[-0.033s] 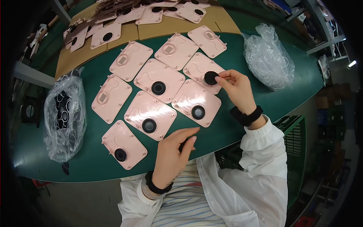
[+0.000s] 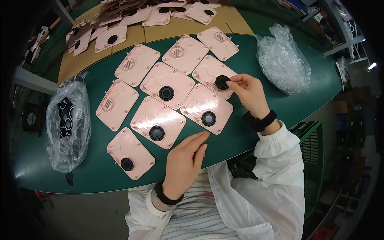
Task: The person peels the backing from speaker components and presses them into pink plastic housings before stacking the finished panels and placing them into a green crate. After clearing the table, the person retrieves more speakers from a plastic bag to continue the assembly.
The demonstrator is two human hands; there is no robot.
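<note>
Between thumb and fingertips, my right hand holds a round black speaker-like disc. The disc is over the round grille of a pink plastic panel, tilted or flat I cannot tell. My left hand hovers by the table's near edge, its fingers curled loosely and the thumb a little apart; its palm is hidden. Nearby pink panels carry black discs in their rings: one panel right of middle, one nearer me, one behind it and one at the near left.
More pink panels with bare grilles, such as one, lie on the green table. A bag of black rings stands left, a bag of clear rings right. Stacked panels rest on cardboard behind. A green crate is beside me.
My left hand has turned slightly, and the dark thing that showed between its thumb and fingers is now out of sight. The view shifts a little; the right hand stays on the disc.
</note>
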